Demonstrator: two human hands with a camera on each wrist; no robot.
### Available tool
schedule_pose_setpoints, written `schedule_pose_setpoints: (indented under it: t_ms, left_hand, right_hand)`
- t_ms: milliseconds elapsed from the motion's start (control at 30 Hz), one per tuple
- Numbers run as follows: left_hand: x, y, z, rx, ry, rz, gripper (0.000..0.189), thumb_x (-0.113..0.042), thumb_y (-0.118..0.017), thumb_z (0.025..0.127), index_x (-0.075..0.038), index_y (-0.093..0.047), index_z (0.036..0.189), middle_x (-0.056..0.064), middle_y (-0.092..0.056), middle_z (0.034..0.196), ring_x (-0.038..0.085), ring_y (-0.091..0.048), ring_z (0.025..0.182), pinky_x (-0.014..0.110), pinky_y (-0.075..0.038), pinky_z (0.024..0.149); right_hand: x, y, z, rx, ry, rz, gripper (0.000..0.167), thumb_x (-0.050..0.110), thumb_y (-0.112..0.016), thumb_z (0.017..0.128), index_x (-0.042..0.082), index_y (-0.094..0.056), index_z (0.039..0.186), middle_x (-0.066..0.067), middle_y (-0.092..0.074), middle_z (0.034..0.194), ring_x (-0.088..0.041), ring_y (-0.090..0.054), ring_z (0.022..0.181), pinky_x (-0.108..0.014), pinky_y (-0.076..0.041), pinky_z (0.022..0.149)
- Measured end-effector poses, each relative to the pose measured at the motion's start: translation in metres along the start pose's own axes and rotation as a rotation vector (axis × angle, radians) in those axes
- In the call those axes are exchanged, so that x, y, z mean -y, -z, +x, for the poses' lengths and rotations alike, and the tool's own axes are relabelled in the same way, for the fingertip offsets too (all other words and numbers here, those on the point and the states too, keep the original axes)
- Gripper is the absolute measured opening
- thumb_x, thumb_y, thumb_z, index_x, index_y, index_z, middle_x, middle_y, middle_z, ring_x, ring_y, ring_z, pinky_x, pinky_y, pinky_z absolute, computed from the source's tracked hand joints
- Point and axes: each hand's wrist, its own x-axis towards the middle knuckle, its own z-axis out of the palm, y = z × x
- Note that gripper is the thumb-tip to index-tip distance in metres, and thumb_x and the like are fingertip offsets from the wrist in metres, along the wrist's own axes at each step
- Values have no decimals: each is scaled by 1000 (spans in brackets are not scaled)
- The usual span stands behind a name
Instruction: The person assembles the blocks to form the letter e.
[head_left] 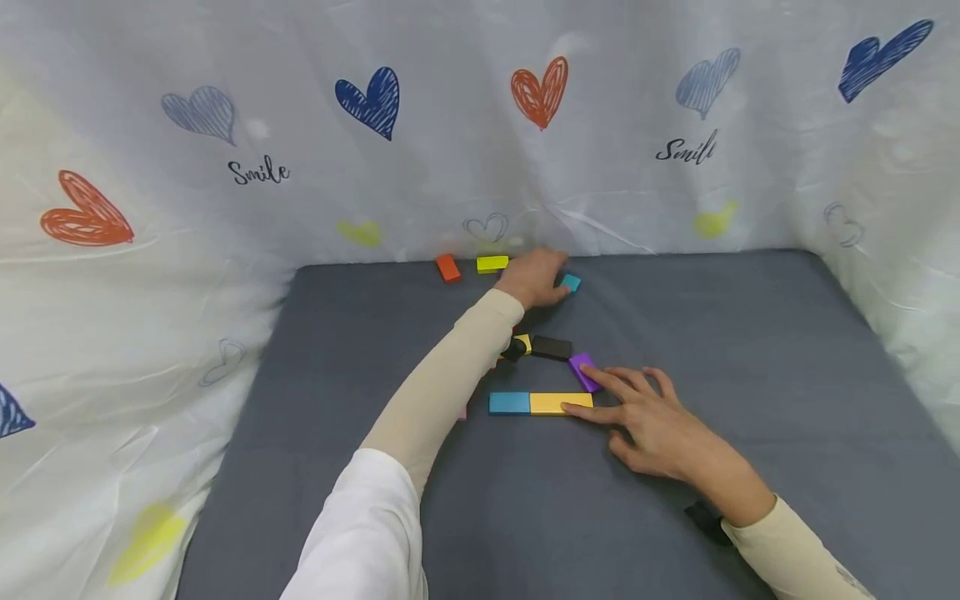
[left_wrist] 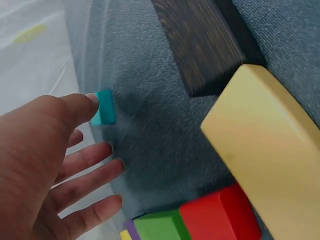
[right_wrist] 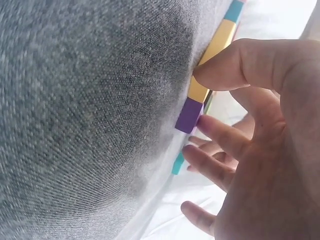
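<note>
At the back of the table, my left hand [head_left: 534, 277] reaches toward a small teal block [head_left: 572, 282]. Its thumb is at the block's edge in the left wrist view, where the teal block [left_wrist: 106, 107] lies beyond the spread fingers. Whether the thumb touches it I cannot tell. My right hand [head_left: 660, 425] has its fingers extended over the row of blocks. One fingertip rests on a yellow block [head_left: 547, 404], another on a tilted purple block [head_left: 583, 372] at its right end. A blue block [head_left: 509, 403] adjoins the yellow one on the left.
Behind the purple block lies a dark brown block [head_left: 551, 348]. An orange-red block [head_left: 448, 268] and a bright yellow block [head_left: 492, 264] sit near the back edge. The left forearm hides part of the arrangement. Green [left_wrist: 157, 227] and red [left_wrist: 215, 215] blocks adjoin. A white curtain [head_left: 450, 167] hangs behind.
</note>
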Motion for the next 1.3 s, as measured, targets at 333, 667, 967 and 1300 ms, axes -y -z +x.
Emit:
schedule_pose_setpoints:
  t_ms: [333,667,967,1300]
  left_hand:
    - [-8,-14,15,-38,35,-39,45,-49,-71,100,-23,-68,135,-1,-69,130,18,-65,111,39,-56,96]
    - [-9,-18,18,-57,8,-61,25,-28,-75,96,-15,-72,118,2,-68,114,17,-63,96,35,-54,89]
    - [-1,8,-3,-74,-95,-177,33,-23,-74,95,-13,-70,125,2,-67,118,18,-58,102,29,-51,91]
    - [10,44,-56,-90,-271,-214,35,-19,-71,93,-13,-70,128,4,-64,111,17,-59,95,26,-52,82]
  right_hand:
    - [-1,-1,-1,-8,-2,-4,72,13,-67,90,49,-55,151,-7,-34,171,-33,-36,150,-72,-18,113]
    - [-2,-4,0,-12,2,-5,72,13,-67,90,49,-55,151,-7,-34,171,-33,-36,149,-72,-19,113]
    - [-3,-3,0,-6,-13,4,70,13,-67,91,49,-56,150,-7,-34,171,-34,-35,150,-72,-17,114]
    - [-2,-5,3,9,-11,14,69,15,-68,93,48,-54,152,-6,-30,173,-35,-33,150,-72,-16,114]
